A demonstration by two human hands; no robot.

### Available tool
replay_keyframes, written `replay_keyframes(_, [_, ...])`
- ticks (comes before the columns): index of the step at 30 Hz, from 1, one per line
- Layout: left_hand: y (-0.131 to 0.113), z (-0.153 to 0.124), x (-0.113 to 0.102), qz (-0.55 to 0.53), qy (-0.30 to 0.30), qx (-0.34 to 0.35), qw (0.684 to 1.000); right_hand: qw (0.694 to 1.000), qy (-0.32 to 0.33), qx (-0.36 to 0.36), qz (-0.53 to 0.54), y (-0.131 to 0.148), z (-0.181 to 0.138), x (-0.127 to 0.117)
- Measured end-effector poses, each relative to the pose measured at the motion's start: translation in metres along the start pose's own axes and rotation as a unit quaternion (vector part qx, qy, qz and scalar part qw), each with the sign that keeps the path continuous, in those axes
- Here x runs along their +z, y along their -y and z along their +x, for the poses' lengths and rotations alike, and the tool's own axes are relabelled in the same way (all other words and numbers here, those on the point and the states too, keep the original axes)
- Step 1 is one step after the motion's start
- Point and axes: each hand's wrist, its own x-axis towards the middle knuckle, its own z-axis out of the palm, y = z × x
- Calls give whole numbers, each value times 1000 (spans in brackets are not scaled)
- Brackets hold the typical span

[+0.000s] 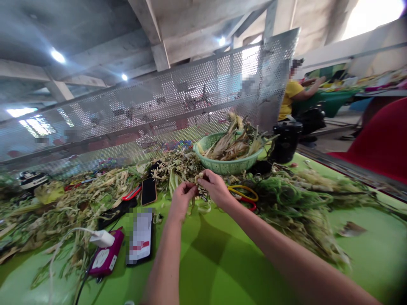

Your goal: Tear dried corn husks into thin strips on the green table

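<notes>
Close together above the green table, my left hand (182,199) and my right hand (216,188) pinch a small pale piece of corn husk (199,176) between their fingertips. Its shape is partly hidden by the fingers. Thin husk strips (204,207) show just below the hands. Behind them lies a heap of small, curled dried husk pieces (178,163). A light green plastic basket (222,166) of dry corn husks (227,142) stands beyond my right hand. To its right rest scissors with yellow and red handles (246,192), partly covered.
At left lie husk scraps (79,199), a dark phone (149,191), a lit phone (141,235) and a purple power strip (106,254) with a white charger. Green fibres (295,190) spread at right. A perforated metal screen (190,101) runs behind; a person in yellow (291,95) sits beyond.
</notes>
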Motion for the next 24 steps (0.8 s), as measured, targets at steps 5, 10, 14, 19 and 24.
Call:
replay_keyframes(5, [-4,-4,6,76,-19,41,996,990,-11,57,132,2,-2,4])
replay_keyframes(10, [-8,-8,14,205,-89,127,966,980,7,106,168,6,0,-1])
replay_keyframes(14, [-3,-5,6,54,-36,6,998,989,-1,62,134,10,2,-5])
replay_keyframes(19, [-1,-4,-2,-119,16,-131,984,989,13,53,137,13,3,-6])
replay_keyframes(24, [-6,-8,2,-150,58,-132,978,988,19,55,144,11,3,-6])
